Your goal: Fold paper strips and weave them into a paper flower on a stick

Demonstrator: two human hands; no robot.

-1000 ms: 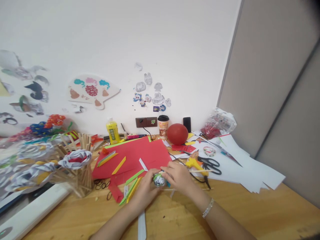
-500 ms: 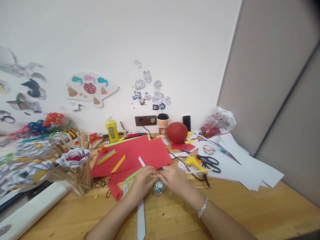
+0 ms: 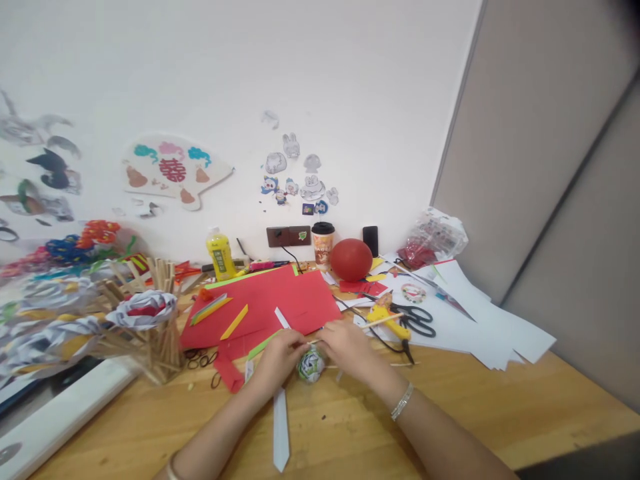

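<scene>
A small round paper flower [image 3: 311,365], folded from white and green strips, sits between my hands. My left hand [image 3: 278,360] is closed, its fingertips pinching at the flower's upper left edge. Opposite it, my right hand [image 3: 347,345] is closed around a thin wooden stick [image 3: 384,321], which sticks out to the right over the yellow glue gun [image 3: 387,319]. The hands hide the stick's other end and where it meets the flower. Under my left wrist runs a white paper strip [image 3: 281,430] with a pointed end.
Red paper sheets [image 3: 270,303] lie behind my hands. Black-handled scissors [image 3: 417,320] and white paper [image 3: 493,333] are on the right. A bundle of wooden sticks [image 3: 160,353] with paper flowers stands left. Farther back are a yellow bottle [image 3: 221,255], a cup [image 3: 323,247] and a red balloon [image 3: 351,260].
The wooden stick has swung up and left with my right hand. My fingers have parted slightly, so more of the paper flower shows. The camera view has shifted a little.
</scene>
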